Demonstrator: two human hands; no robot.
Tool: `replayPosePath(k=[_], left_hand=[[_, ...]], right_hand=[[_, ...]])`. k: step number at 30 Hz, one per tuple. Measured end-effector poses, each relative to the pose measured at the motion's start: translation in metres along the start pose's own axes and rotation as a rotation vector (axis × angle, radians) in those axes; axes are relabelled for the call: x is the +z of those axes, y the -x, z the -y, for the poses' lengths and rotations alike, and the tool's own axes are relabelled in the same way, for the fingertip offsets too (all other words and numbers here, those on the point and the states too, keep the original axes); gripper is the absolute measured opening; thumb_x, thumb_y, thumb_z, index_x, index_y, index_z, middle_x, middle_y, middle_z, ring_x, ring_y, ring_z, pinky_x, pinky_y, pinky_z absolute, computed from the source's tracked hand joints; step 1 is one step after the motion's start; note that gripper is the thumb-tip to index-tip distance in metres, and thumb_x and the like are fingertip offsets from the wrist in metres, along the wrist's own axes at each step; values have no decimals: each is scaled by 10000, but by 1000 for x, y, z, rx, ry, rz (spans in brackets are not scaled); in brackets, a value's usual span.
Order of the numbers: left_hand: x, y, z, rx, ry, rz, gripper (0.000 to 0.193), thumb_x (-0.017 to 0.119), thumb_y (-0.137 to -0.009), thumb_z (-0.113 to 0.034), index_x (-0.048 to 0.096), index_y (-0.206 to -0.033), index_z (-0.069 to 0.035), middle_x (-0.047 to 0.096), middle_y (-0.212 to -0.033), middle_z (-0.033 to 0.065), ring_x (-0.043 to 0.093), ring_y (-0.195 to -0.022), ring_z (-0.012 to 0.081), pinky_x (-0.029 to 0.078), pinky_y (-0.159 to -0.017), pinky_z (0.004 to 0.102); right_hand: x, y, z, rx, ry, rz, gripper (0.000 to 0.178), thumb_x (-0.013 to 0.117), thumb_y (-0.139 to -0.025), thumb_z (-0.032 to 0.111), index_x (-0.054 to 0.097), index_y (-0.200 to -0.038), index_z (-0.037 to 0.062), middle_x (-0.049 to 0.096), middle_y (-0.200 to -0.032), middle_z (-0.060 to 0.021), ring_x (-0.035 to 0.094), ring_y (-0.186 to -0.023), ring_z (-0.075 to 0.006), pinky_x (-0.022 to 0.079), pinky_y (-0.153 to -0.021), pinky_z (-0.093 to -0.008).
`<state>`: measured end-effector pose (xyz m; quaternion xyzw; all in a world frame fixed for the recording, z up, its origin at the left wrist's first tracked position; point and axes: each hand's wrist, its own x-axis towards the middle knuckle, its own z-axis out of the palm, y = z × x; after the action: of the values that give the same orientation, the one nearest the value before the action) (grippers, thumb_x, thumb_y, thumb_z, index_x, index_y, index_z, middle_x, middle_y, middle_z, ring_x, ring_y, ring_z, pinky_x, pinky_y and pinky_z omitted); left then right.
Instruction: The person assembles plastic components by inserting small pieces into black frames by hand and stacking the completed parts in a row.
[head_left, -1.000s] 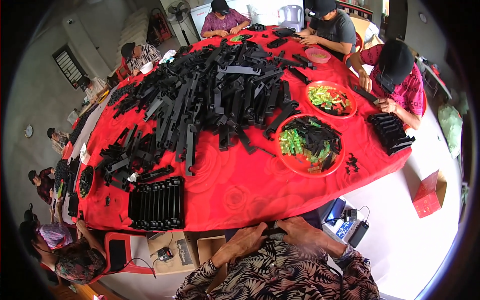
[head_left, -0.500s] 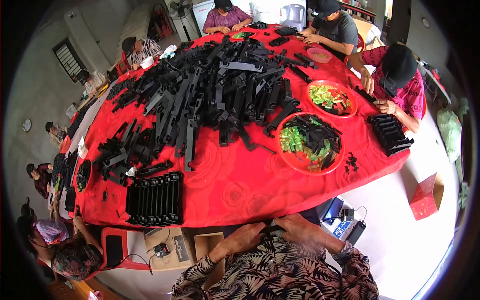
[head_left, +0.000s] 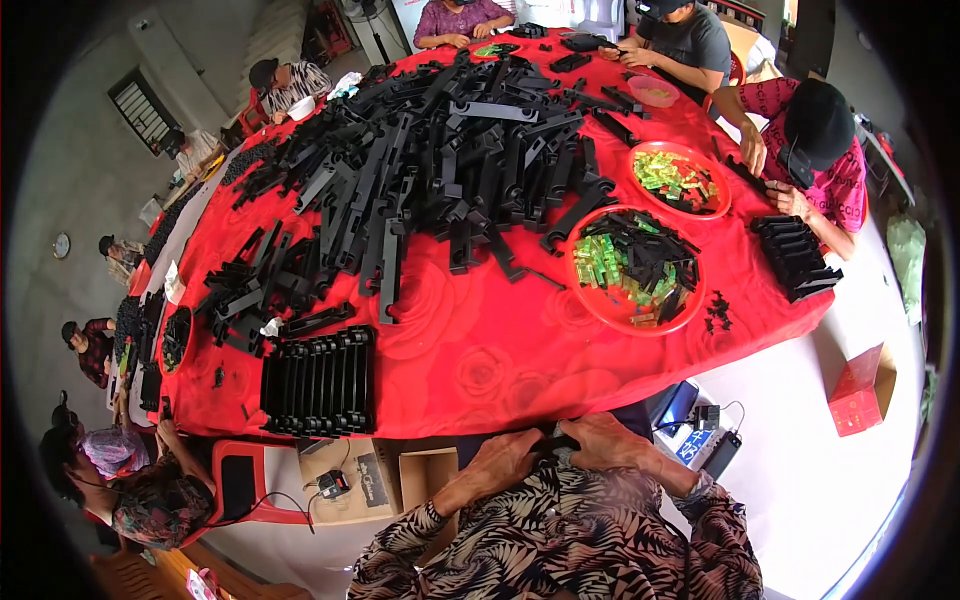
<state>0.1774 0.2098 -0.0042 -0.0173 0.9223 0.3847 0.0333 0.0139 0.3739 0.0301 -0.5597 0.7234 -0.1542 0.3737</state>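
Now, two bare hands meet in front of the person's patterned shirt [head_left: 560, 540], just off the near edge of the bench with the red rose-print cloth [head_left: 470, 330]. Say that 12 o'clock points from the hands to the far side of the bench. The left hand [head_left: 505, 460] sits on the 9 o'clock side and the right hand [head_left: 610, 440] on the 3 o'clock side. A small dark piece [head_left: 551, 443] shows in the gap between them. Its seen part seems to run from 9 to 3 o'clock, one end by each hand, so neither hand is nearer. Most of it is hidden, so I cannot tell its full shape.

The fingers of both hands are curled in and look to be pinching the piece. Their tips are hidden, so I cannot tell how hard they press.

On the bench, a big messy heap of long black plastic strips [head_left: 385, 265] lies between 11 and 12 o'clock. A neat row of black strips [head_left: 318, 382] sits between 9 and 10 o'clock, nearer the left hand. At 1 o'clock, nearer the right hand, is a round orange-red tray [head_left: 620, 322] with clear green bits and black bits in it. Some tiny black bits [head_left: 718, 312] lie just beside it, near 2 o'clock.
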Motion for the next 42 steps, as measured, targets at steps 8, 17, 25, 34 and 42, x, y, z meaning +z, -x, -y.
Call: replayPosePath(k=[8,17,25,34,42], left_hand=[[5,1,-5,-70,-74,-27,278,625,-839,-94,535,-1100,-65,654,-902,193,634,-856,419,502,-669,495],[8,-5,-2,-111,-135,62,317,609,-800,-70,523,-1105,-70,657,-894,205,635,-825,429,499,-636,520],[9,-6,-6,-81,-164,14,322,624,-809,-93,509,-1109,-63,649,-885,209,636,-827,426,507,-651,516],[1,-3,-10,-55,-134,19,368,633,-830,-78,433,-1131,-12,636,-889,228,620,-865,446,485,-675,511],[-8,-3,-13,-41,-10,21,329,580,-907,-125,367,-1139,-30,623,-796,257,618,-792,476,475,-632,531]], right_hand=[[11,0,-6,-48,58,-72,372,609,-738,223,550,-1009,-24,652,-882,-241,634,-901,-408,477,-795,-494],[10,-1,5,25,81,-24,389,601,-717,212,555,-1015,-34,647,-814,-255,647,-832,-421,494,-756,-497],[17,-1,-3,14,101,-114,372,585,-740,204,541,-1031,-24,642,-868,-263,641,-882,-407,490,-781,-500],[-6,2,1,-299,79,-104,354,610,-734,70,473,-1045,-31,589,-912,-222,601,-895,-418,477,-770,-501],[11,1,-10,-286,-47,-149,358,574,-714,38,492,-1056,-26,574,-1042,-228,575,-1031,-412,478,-865,-464]])
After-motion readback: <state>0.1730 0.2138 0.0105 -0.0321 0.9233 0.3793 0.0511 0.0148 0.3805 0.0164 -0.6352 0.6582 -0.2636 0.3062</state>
